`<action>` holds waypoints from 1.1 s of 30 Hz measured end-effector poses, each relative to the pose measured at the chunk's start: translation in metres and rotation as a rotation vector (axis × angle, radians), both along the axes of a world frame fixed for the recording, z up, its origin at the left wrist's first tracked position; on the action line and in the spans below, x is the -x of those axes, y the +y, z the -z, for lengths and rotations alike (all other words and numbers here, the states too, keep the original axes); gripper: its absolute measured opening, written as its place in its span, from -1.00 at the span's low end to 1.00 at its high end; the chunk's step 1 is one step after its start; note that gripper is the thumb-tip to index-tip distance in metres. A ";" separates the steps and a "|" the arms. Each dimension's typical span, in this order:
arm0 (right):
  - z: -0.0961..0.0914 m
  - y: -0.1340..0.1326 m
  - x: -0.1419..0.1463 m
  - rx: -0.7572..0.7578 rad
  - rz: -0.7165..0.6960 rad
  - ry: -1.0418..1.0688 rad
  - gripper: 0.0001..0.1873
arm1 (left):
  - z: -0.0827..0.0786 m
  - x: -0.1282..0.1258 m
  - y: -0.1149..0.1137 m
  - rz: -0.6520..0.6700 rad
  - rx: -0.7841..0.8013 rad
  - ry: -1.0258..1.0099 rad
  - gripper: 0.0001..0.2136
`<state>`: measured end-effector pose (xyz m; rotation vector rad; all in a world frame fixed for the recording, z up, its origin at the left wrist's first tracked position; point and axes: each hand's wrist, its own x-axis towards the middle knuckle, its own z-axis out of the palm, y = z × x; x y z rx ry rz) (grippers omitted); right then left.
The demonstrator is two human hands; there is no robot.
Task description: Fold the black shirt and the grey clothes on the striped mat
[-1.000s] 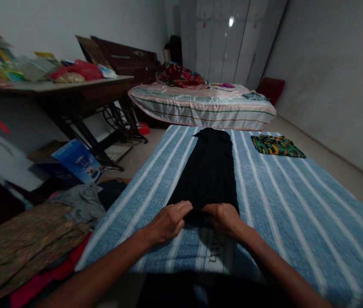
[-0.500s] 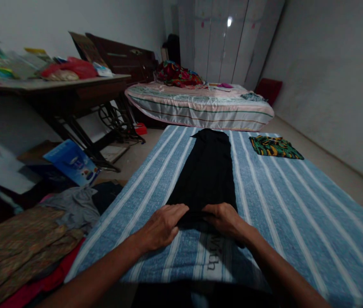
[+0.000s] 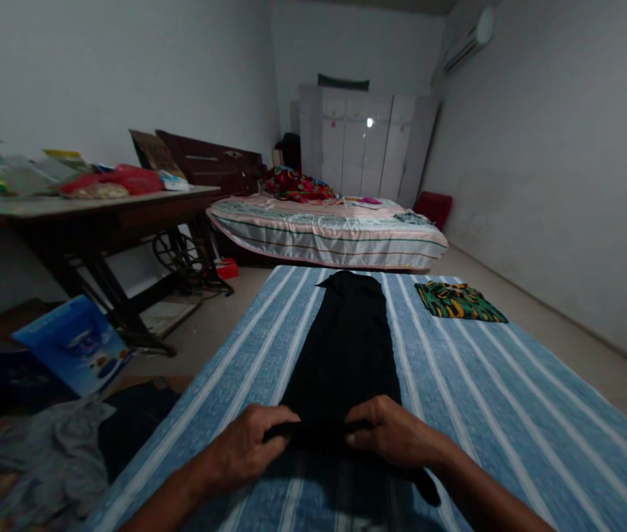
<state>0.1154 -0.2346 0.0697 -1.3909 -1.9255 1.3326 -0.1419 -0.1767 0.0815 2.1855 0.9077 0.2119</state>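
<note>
A long black garment (image 3: pixel 346 347) lies folded lengthwise down the middle of a blue striped sheet (image 3: pixel 490 399). My left hand (image 3: pixel 247 447) pinches its near left corner with curled fingers. My right hand (image 3: pixel 393 432) grips the near right corner the same way. The near edge is lifted slightly between both hands and rolled over. A folded green and yellow patterned cloth (image 3: pixel 457 301) rests on the sheet at the far right, well beyond my hands.
A pile of clothes (image 3: pixel 58 451) lies on the floor to the left beside a blue box (image 3: pixel 74 351). A cluttered table (image 3: pixel 86 210) on a sewing-machine stand is further left. A mattress (image 3: pixel 329 229) with bedding lies ahead, white wardrobes (image 3: pixel 365 144) behind it.
Both hands went from lying flat on the garment's near end to gripping it and lifting its edge. The view has tilted upward, showing more of the room.
</note>
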 end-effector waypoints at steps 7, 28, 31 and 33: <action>-0.007 0.025 -0.010 0.081 -0.170 0.147 -0.84 | -0.022 0.007 0.041 0.043 0.169 0.037 -0.72; -0.041 0.060 -0.047 0.291 -0.090 0.331 -0.58 | 0.037 0.005 0.085 -0.084 0.468 -0.180 -0.35; -0.034 0.060 -0.047 0.269 -0.094 0.306 -0.57 | 0.026 -0.010 0.071 -0.095 0.403 -0.074 -0.64; -0.035 0.060 -0.050 0.273 -0.097 0.309 -0.56 | 0.021 -0.020 0.066 -0.119 0.349 -0.075 -0.70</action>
